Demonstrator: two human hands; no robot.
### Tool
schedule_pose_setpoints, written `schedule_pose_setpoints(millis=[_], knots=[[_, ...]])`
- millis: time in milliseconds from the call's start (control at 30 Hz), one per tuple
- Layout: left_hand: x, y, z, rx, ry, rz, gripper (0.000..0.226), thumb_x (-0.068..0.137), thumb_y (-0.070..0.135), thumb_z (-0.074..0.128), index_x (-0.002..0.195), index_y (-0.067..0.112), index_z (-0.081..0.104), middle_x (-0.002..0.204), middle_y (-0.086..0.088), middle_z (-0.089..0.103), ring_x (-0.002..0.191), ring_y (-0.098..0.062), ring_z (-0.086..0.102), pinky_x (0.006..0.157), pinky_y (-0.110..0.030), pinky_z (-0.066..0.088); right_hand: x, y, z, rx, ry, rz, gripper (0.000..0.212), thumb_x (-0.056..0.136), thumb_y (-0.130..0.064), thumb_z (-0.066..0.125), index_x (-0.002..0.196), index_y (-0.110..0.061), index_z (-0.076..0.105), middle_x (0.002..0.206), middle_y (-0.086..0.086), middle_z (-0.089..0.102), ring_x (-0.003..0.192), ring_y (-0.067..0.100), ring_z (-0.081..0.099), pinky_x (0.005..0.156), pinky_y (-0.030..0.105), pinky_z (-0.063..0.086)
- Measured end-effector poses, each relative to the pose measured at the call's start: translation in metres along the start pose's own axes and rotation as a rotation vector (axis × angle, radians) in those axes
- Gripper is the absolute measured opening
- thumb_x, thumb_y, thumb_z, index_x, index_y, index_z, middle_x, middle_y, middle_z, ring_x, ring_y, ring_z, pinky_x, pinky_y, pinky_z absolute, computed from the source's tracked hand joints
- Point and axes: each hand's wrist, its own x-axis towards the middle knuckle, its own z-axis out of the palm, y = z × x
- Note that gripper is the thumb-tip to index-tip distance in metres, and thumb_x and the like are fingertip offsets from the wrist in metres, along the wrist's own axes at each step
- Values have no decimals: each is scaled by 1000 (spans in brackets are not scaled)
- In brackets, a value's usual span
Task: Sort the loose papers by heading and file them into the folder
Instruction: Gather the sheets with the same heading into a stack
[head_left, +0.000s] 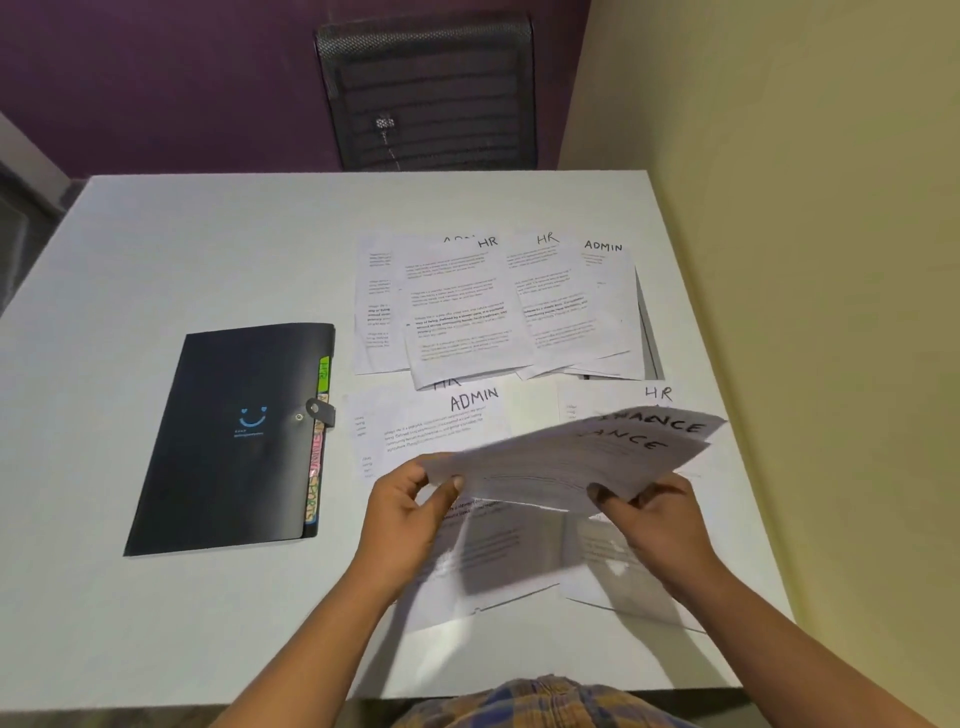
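Both my hands hold a small stack of FINANCE papers tilted above the table. My left hand pinches the stack's left edge and my right hand grips its near right edge. Beneath the stack lie more loose sheets: an ADMIN paper and an HR paper. Further back is an overlapping spread of HR and ADMIN papers. The black folder lies closed to the left, its snap strap fastened and its coloured index tabs showing along the right edge.
The white table ends at a yellow wall on the right. A black mesh chair stands behind the far edge. My checked clothing shows at the near edge.
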Motion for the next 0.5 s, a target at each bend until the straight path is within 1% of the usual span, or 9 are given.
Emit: schedule_pose_setpoints(millis=[67,100,167,200,233,300,333,433,500], knots=[[4,-9,2,18,-12,-17,11,87,5,69,87,15,74,81,16,76,80,3,70,71,-10,48,1,3,2,-29,-48,8,33,81,0,76,69,-25,57,45,-24,57,46,-8,56,51,7,40],[6,-13,3,35,-7,-35,10,87,8,70,95,12,75,87,13,77,86,1,70,74,-11,49,1,5,3,-54,-69,9,31,81,-1,76,71,-25,59,46,-25,58,47,-8,57,51,7,41],[10,-24,5,77,8,-54,17,89,11,69,104,9,74,94,12,75,88,3,69,75,-10,49,2,12,5,-80,-84,10,19,82,-6,77,89,-21,68,67,-18,71,64,-1,67,61,13,50],[11,-27,7,96,8,-46,18,89,12,69,107,9,73,96,13,74,88,5,68,74,-7,48,3,14,6,-85,-71,20,20,83,-9,76,96,-21,67,76,-9,74,72,10,68,65,17,52],[13,-31,8,131,12,-45,20,89,13,69,109,10,72,97,16,73,87,8,67,72,-4,46,3,14,6,-90,-50,33,19,85,-11,75,98,-22,65,77,0,73,73,16,66,65,19,50],[16,-41,7,242,11,-28,25,88,16,71,112,12,70,99,20,69,85,12,65,71,0,42,5,14,5,-81,-2,46,12,87,-13,73,90,-21,64,76,2,70,73,16,65,61,19,47],[18,-50,6,330,15,-26,32,86,19,73,117,14,67,106,18,68,92,10,64,76,-1,42,6,14,3,-70,16,40,11,87,-12,73,86,-20,65,77,0,70,75,16,65,61,20,46],[18,-82,-4,736,-1,-89,65,78,34,77,135,18,51,140,0,52,128,-18,49,99,-29,45,8,19,-5,-31,59,52,9,86,-7,73,90,-13,67,86,1,72,81,16,67,68,25,48],[12,-96,-11,966,-98,-173,78,77,42,75,143,21,39,156,-8,30,143,-25,30,105,-38,41,6,22,-13,14,90,71,9,86,-4,72,88,-12,69,87,-1,73,83,17,68,72,28,50]])
